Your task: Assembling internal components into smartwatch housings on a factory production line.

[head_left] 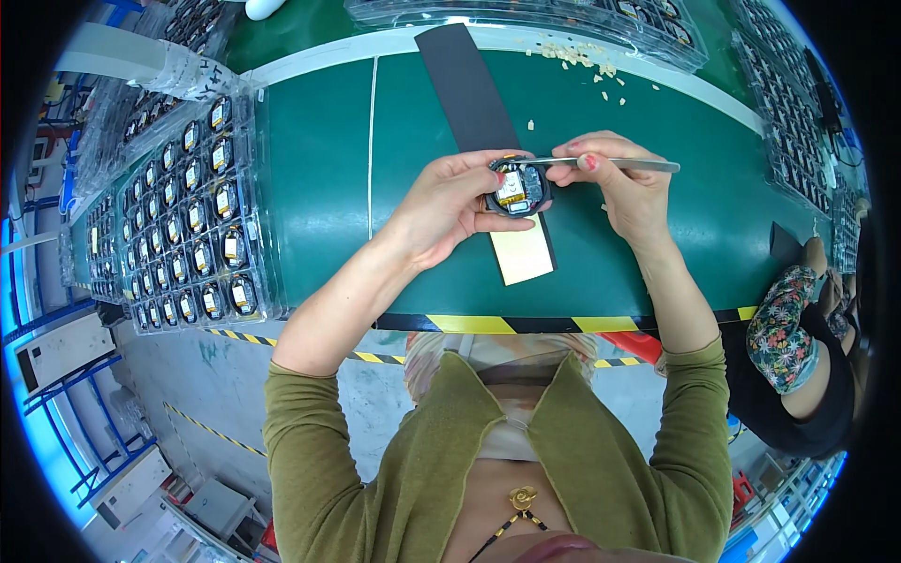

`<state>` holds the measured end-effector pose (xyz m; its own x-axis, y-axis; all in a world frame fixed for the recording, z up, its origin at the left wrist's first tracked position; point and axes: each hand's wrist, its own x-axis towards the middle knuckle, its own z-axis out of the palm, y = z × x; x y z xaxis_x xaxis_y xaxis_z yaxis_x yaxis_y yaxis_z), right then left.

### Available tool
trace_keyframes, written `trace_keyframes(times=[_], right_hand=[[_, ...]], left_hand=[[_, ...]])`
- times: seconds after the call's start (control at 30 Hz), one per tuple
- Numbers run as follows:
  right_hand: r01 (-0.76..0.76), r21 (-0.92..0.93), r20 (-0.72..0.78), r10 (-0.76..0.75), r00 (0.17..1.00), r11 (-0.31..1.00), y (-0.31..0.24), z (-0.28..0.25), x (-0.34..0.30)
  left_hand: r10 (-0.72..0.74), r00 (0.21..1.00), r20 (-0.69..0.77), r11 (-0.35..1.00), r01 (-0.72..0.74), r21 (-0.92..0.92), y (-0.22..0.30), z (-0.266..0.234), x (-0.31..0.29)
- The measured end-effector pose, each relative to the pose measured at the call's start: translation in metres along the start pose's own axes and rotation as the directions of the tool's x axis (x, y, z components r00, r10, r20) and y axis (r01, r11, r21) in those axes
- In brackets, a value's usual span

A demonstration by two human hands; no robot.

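Observation:
My left hand (439, 205) grips a small round black device housing (533, 188) above the green table. The housing's face is uncovered, with a silvery battery cell edged in yellow tape and a dark circuit board inside. My left thumb presses at the cell's left edge. Thin metal tweezers (652, 165) are pinched in my right hand (627, 183), lying nearly level. Their tip reaches the top of the housing, though what it touches is too small to tell. Underneath runs a long black strip (466, 89) with a pale yellow sheet (524, 253) at its near end.
Clear plastic trays (269, 235) of similar round devices stand at the left. More trays (690, 54) line the far side and the right. Pale yellow scraps (605, 68) lie scattered at the back. Another person's patterned sleeve (781, 328) shows at the right. Striped tape (469, 324) marks the front edge.

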<state>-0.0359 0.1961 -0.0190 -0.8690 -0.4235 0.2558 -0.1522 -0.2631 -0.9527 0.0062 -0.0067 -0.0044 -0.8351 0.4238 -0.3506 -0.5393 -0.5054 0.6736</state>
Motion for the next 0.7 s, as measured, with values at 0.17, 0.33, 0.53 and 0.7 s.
trace_keyframes(times=[0.17,0.33,0.53,0.7], right_hand=[[0.024,0.023,0.025,-0.024,0.999,0.999,-0.0023,0.0000,-0.0011],[0.046,0.001,0.041,-0.046,0.998,0.999,-0.0036,0.0000,-0.0019],[0.042,-0.005,0.030,-0.042,0.999,0.999,-0.0039,-0.0002,-0.0022],[0.009,0.015,0.005,-0.009,1.000,1.000,-0.0049,0.0017,-0.0018]], left_hand=[[-0.008,1.000,0.020,0.999,0.008,0.037,0.0014,-0.0010,-0.0020],[-0.006,1.000,0.022,0.999,0.005,0.048,0.0019,-0.0009,-0.0029],[0.022,0.999,-0.027,0.993,-0.019,0.120,0.0001,0.0026,-0.0031],[0.052,0.996,-0.067,0.986,-0.041,0.160,-0.0025,0.0019,-0.0022]])
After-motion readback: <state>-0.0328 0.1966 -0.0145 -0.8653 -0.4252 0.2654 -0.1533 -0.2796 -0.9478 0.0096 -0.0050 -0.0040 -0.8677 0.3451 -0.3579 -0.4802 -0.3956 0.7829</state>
